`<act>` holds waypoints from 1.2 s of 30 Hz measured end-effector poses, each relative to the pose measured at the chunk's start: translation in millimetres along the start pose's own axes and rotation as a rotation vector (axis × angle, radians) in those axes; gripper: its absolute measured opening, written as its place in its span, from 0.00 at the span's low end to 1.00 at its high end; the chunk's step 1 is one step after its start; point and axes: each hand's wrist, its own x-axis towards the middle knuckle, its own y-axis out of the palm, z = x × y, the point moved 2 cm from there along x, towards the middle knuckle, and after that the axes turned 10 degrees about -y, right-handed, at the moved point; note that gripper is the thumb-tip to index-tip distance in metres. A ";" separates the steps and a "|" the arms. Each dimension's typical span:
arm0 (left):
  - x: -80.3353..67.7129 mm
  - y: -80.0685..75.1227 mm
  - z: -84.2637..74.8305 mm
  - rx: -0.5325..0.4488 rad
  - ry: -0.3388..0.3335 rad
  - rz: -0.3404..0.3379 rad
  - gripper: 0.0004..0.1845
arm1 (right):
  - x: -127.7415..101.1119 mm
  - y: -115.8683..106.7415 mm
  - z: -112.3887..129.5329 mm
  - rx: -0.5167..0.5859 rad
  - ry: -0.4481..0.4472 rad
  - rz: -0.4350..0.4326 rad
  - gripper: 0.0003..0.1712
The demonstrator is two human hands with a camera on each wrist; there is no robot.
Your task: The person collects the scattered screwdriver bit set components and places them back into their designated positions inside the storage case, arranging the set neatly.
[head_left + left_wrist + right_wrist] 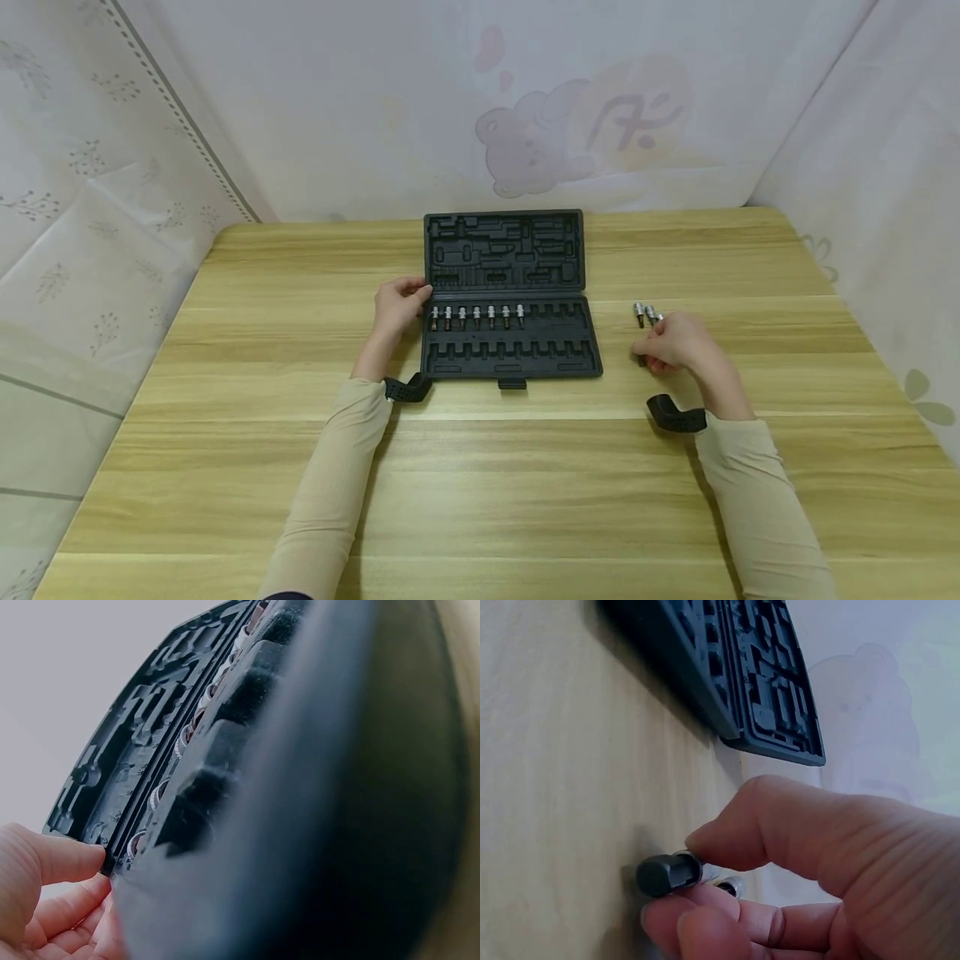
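A black plastic case (480, 337) lies unfolded on the table, its lid (504, 250) laid back. Several bit sockets (477, 315) stand in the left part of its upper row of slots. At the case's left edge, by the hinge, my left hand (397, 308) pinches the rim between thumb and fingers. To the right of the case, my right hand (675, 340) holds a bit socket (667, 874) between thumb and fingers, dark tip pointing outward, just over the table. Loose bit sockets (639, 312) lie beyond that hand, partly hidden by it.
The wooden table (525, 492) runs back to a pale patterned curtain (337, 108). A latch (512, 384) sticks out from the case's front edge. Black wrist mounts (675, 414) sit on both wrists.
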 end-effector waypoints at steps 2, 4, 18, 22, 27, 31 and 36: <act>-0.1 0.0 0.0 0.000 -0.001 -0.003 0.15 | 1.2 -1.1 1.8 -0.012 -0.010 -0.001 0.15; 0.0 0.0 0.2 0.003 0.002 -0.005 0.15 | 2.4 -2.6 4.2 -0.022 -0.021 -0.005 0.16; -0.8 0.1 -0.4 0.005 0.002 -0.010 0.14 | 11.4 -8.2 30.8 -0.040 -0.078 -0.035 0.16; -1.0 -0.1 -0.4 0.012 -0.002 -0.015 0.14 | 16.5 -7.4 40.8 -0.029 -0.099 -0.027 0.15; -1.2 -0.2 -0.5 0.019 -0.001 -0.014 0.14 | 22.5 -5.6 54.5 -0.031 -0.121 -0.016 0.15; -1.8 -0.4 -0.8 0.008 -0.003 -0.008 0.14 | 26.9 -3.0 64.9 -0.027 -0.132 -0.017 0.16; -3.0 -0.3 -2.5 0.001 -0.002 -0.003 0.15 | 33.1 1.4 76.5 -0.010 -0.147 -0.027 0.16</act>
